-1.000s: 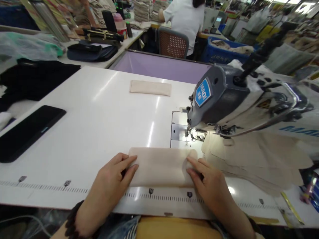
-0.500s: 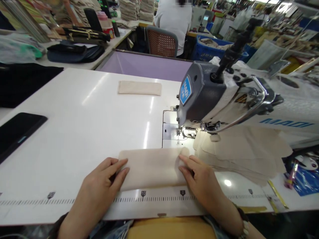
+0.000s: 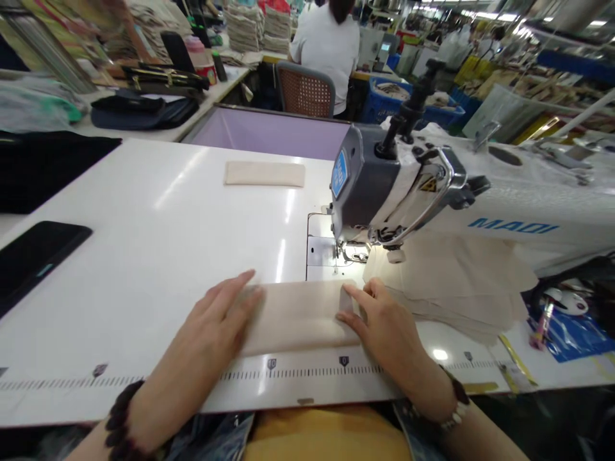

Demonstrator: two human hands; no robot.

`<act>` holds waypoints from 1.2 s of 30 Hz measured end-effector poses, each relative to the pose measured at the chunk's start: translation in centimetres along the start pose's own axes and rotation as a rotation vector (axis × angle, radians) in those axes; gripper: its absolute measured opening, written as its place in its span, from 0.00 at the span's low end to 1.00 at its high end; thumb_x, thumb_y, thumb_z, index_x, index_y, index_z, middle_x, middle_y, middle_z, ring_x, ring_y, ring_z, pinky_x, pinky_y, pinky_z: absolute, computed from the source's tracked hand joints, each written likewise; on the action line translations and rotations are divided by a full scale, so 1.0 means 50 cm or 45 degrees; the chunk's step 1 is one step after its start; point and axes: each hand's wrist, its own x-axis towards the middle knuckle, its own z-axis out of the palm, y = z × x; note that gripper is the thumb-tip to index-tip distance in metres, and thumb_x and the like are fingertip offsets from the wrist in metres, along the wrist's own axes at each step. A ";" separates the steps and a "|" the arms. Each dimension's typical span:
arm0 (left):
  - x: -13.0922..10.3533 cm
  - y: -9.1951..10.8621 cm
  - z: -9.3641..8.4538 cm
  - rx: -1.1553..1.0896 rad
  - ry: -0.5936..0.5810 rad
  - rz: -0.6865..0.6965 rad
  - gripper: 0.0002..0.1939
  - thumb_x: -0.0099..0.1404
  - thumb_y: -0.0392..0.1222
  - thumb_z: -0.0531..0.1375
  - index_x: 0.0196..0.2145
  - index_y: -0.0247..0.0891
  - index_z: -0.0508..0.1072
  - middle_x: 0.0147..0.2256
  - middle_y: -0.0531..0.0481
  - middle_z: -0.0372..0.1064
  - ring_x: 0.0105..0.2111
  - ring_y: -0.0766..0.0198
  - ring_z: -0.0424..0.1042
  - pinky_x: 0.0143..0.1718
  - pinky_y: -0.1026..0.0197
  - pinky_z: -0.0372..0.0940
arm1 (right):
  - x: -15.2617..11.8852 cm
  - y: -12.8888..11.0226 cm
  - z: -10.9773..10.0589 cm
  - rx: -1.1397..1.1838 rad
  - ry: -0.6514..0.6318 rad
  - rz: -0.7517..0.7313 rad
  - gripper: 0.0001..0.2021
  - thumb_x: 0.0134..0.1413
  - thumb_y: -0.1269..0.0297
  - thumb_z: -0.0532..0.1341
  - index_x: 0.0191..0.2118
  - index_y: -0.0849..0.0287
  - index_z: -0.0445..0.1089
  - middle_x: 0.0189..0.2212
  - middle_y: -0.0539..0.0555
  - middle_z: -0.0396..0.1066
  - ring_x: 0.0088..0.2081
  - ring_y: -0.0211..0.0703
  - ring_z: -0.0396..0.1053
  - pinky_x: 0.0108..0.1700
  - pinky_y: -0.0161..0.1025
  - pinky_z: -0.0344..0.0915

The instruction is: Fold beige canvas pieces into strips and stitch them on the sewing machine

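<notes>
A folded beige fabric piece [image 3: 298, 317] lies flat on the white table, in front of the sewing machine [image 3: 369, 186]. My left hand [image 3: 211, 326] rests over its left end, fingers stretched out and a little blurred, covering that edge. At the right end, my right hand [image 3: 384, 320] pinches the fabric between thumb and fingers, where a small corner is turned up. The needle area with its metal plate [image 3: 321, 251] is just behind the piece. A second narrow beige piece [image 3: 264, 174] lies farther back on the table.
Beige fabric panels [image 3: 456, 275] are stacked under the machine arm at right. A black phone [image 3: 41, 259] lies at left, near black cloth [image 3: 52, 163]. A ruler strip [image 3: 307, 372] runs along the front edge. Beyond a purple panel [image 3: 273, 131], a person [image 3: 327, 48] sits on a chair [image 3: 307, 89].
My left hand has moved slightly rightward and up, its fingers straightening over the fabric's left end. My right hand keeps its pinch. The camera view has shifted a little.
</notes>
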 end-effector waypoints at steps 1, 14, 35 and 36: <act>0.006 0.002 -0.002 -0.037 -0.053 0.108 0.18 0.67 0.36 0.43 0.51 0.37 0.63 0.55 0.43 0.55 0.54 0.56 0.57 0.51 0.53 0.60 | 0.003 -0.002 -0.001 -0.036 0.025 -0.034 0.15 0.50 0.61 0.62 0.45 0.58 0.69 0.35 0.57 0.65 0.29 0.46 0.67 0.29 0.43 0.68; 0.067 0.128 0.020 0.127 -0.227 0.011 0.19 0.64 0.40 0.53 0.49 0.23 0.63 0.50 0.32 0.61 0.53 0.46 0.58 0.53 0.47 0.57 | 0.007 -0.061 0.045 0.030 0.088 -0.718 0.22 0.53 0.66 0.58 0.53 0.68 0.61 0.47 0.64 0.64 0.50 0.54 0.60 0.53 0.52 0.60; 0.006 0.073 -0.022 0.078 -0.272 0.253 0.16 0.66 0.37 0.50 0.51 0.37 0.62 0.44 0.42 0.66 0.42 0.56 0.67 0.43 0.53 0.66 | -0.013 -0.055 0.040 0.026 -0.030 -0.523 0.24 0.59 0.58 0.52 0.59 0.59 0.53 0.61 0.66 0.45 0.61 0.57 0.45 0.56 0.61 0.48; 0.030 0.082 -0.024 0.064 -0.317 0.236 0.15 0.65 0.40 0.52 0.50 0.37 0.63 0.42 0.42 0.67 0.40 0.56 0.67 0.41 0.53 0.66 | -0.013 -0.051 0.029 0.017 -0.032 -0.491 0.23 0.59 0.61 0.52 0.59 0.61 0.52 0.60 0.66 0.48 0.59 0.57 0.48 0.55 0.61 0.49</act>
